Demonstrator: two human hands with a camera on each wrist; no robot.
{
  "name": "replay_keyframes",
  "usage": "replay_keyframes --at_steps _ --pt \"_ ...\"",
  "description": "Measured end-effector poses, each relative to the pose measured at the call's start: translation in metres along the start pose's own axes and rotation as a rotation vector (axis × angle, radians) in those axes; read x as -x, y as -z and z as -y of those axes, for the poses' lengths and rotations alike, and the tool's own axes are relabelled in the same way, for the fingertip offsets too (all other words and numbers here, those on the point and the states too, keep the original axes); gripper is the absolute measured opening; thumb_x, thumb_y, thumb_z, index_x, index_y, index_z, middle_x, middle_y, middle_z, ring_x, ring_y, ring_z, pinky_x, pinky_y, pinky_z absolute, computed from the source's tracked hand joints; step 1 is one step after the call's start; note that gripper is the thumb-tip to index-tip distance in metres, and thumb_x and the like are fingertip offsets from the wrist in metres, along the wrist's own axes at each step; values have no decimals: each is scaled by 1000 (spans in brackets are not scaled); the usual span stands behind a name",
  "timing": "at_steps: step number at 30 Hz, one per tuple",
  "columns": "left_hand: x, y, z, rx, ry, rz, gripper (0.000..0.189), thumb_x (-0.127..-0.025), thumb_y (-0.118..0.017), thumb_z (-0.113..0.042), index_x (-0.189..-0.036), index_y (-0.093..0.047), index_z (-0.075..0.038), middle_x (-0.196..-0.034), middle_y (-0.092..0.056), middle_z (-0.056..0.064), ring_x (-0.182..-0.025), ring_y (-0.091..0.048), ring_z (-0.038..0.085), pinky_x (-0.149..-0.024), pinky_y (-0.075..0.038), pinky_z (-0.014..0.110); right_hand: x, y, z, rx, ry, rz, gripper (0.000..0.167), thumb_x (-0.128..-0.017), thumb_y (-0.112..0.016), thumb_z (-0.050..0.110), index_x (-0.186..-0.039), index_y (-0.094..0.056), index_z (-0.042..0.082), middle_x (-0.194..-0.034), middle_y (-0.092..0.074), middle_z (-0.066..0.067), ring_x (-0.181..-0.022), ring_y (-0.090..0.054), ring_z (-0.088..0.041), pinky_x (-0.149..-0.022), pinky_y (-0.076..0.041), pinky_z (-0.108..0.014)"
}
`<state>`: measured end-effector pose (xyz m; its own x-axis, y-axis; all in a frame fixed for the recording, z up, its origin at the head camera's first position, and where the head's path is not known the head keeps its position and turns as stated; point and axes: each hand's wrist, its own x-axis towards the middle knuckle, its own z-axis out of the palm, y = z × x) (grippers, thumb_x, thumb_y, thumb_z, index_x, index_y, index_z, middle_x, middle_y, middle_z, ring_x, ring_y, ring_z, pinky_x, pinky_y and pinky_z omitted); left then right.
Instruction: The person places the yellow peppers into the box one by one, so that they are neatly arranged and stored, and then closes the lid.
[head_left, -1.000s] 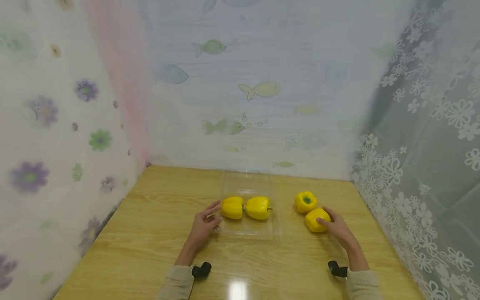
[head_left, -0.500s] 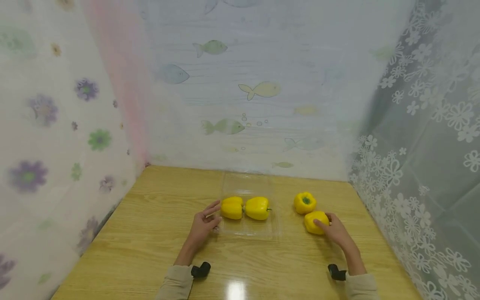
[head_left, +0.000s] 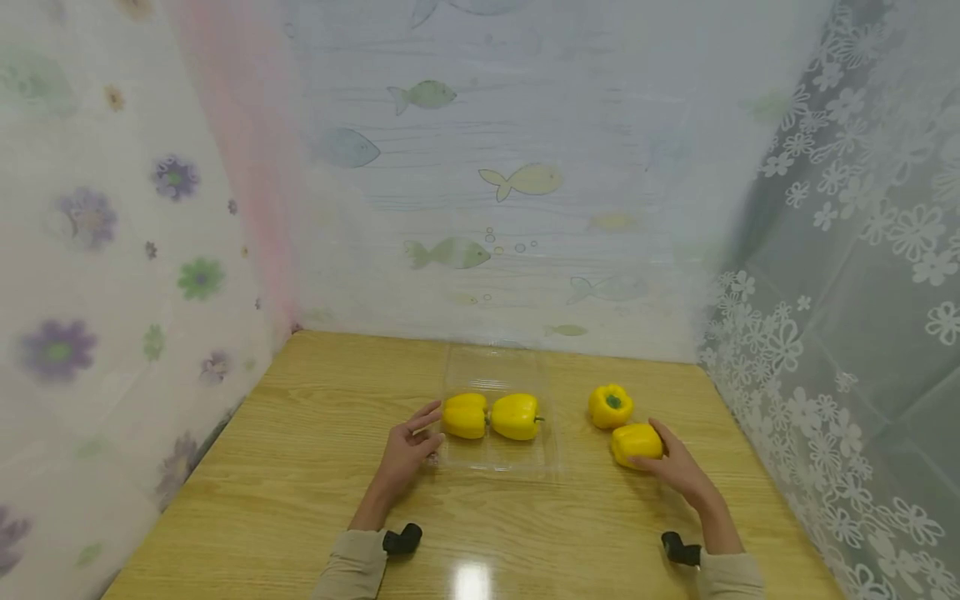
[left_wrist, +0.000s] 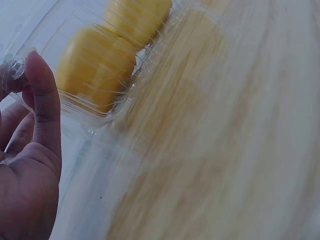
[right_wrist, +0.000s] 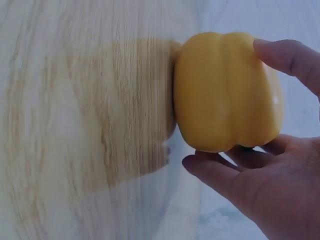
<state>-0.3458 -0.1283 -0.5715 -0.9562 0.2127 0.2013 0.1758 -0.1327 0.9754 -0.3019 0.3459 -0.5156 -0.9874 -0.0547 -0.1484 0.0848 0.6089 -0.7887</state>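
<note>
Two yellow bell peppers, a left one (head_left: 464,416) and a right one (head_left: 515,417), lie end to end in a clear plastic clamshell container (head_left: 495,457) with its lid (head_left: 491,362) folded back. My left hand (head_left: 406,454) pinches the container's left edge between thumb and fingers. A third yellow bell pepper (head_left: 636,446) lies on its side on the table to the right. My right hand (head_left: 678,462) holds it, thumb (right_wrist: 280,54) on one side and fingers (right_wrist: 220,175) on the other. Just behind it sits a fourth yellow bell pepper (head_left: 610,406), its green stem facing me.
All of this stands on a wood-grain table (head_left: 322,400). Printed curtains hang behind the table and along both sides: fish at the back (head_left: 450,250), flowers at left (head_left: 198,279) and white lace flowers at right (head_left: 787,342).
The pepper in my right hand has turned onto its side and shifted slightly nearer me. My right thumb has moved to its near side. The left hand and container stay put.
</note>
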Motion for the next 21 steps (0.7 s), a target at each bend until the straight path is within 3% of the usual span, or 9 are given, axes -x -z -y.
replay_keyframes --at_steps 6,21 --pt "0 -1 -1 3 0 -4 46 -96 -67 0 -140 -57 5 -159 -42 12 -79 -56 8 -65 -50 16 1 3 -5 -62 37 41 87 -100 -63 17 -160 -4 -8 -162 -10 -38 -146 -18 -57 -113 -31 -65" --pt "0 -1 -2 11 13 -3 46 -95 -67 2 -140 -57 5 -159 -43 12 -76 -53 7 -67 -49 17 2 1 -1 -58 20 -13 90 -96 -72 25 -158 -16 -7 -160 -19 -38 -145 -22 -56 -113 -30 -66"
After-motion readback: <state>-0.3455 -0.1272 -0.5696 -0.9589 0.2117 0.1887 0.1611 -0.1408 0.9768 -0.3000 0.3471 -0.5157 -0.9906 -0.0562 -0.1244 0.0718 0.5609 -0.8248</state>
